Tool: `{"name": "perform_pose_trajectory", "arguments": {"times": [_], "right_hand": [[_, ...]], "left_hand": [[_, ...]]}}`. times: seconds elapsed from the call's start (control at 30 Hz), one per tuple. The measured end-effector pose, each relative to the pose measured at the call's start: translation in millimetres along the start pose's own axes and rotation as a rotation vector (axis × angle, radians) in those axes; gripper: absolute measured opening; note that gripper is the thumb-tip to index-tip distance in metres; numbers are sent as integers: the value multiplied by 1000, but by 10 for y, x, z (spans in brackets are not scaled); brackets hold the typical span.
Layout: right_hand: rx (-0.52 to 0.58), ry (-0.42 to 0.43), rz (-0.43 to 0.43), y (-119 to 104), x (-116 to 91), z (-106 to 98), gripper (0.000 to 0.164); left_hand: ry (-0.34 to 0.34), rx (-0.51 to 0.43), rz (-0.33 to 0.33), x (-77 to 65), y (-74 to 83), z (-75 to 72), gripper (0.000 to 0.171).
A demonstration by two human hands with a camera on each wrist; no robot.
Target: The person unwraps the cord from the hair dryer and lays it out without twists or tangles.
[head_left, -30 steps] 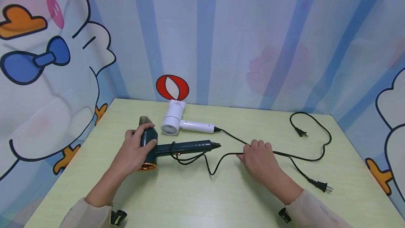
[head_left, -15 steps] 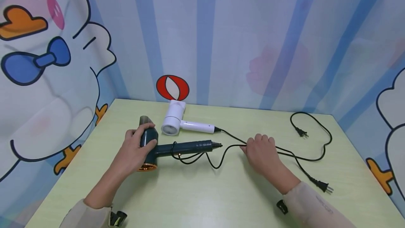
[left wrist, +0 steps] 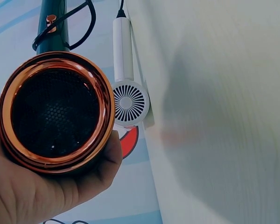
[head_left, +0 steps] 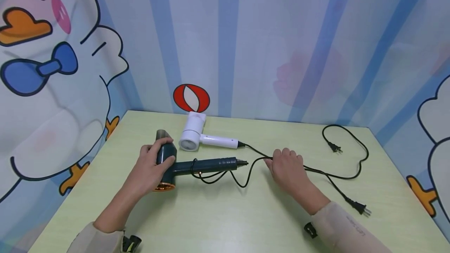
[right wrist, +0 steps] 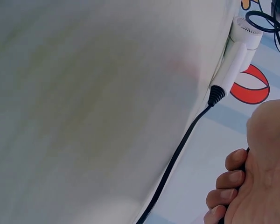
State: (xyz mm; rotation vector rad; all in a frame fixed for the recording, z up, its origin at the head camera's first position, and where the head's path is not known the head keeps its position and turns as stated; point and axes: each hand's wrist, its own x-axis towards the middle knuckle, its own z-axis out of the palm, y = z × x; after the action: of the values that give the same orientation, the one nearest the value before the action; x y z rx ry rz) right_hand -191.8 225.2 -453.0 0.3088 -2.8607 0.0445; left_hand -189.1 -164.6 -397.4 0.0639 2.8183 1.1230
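Note:
My left hand (head_left: 149, 167) grips the head of a dark green hair dryer (head_left: 207, 165), its handle pointing right. In the left wrist view the dryer's copper-rimmed round end (left wrist: 56, 112) faces the camera, and the fingers curl around its body. A black cord (head_left: 242, 184) loops around the handle and runs to my right hand (head_left: 288, 171), whose fingers curl round it. In the right wrist view the cord passes under the curled fingers (right wrist: 226, 184). That cord's plug (head_left: 359, 207) lies to the right of the hand.
Behind the green dryer lies a white hair dryer (head_left: 191, 136) on the pale table (head_left: 225, 221). Its black cord passes close by my right hand and bends round to a plug (head_left: 335, 147) at the back right. A printed cloth backdrop (head_left: 253, 50) stands behind.
My right hand has shifted slightly away from me with the green dryer's cord, bringing it closer to the white dryer's cord. The left hand and the green dryer have hardly moved.

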Motion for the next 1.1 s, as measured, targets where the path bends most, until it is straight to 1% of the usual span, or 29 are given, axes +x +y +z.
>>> {"name": "perform_pose_trajectory", "arguments": {"times": [0.1, 0.27, 0.47, 0.63, 0.8, 0.97, 1.1], "right_hand": [[21, -1, 19, 2, 15, 18, 47], [2, -8, 33, 31, 55, 36, 49], [29, -67, 112, 55, 145, 10, 49], [38, -83, 159, 78, 213, -52, 49], [30, -105, 188, 120, 279, -123, 49], [0, -129, 204, 166, 333, -149, 50], [-8, -120, 205, 193, 358, -174, 50]], "left_hand": [[-2, 1, -3, -4, -2, 3, 54], [-4, 2, -3, -6, 6, 9, 54], [-9, 1, -3, -14, 12, 30, 54], [-16, 2, -1, -25, -3, 39, 54], [-15, -9, 5, -39, 3, 24, 54], [-19, -23, 4, -53, 5, 13, 54], [-26, -39, -1, -65, -5, 2, 53]]}}
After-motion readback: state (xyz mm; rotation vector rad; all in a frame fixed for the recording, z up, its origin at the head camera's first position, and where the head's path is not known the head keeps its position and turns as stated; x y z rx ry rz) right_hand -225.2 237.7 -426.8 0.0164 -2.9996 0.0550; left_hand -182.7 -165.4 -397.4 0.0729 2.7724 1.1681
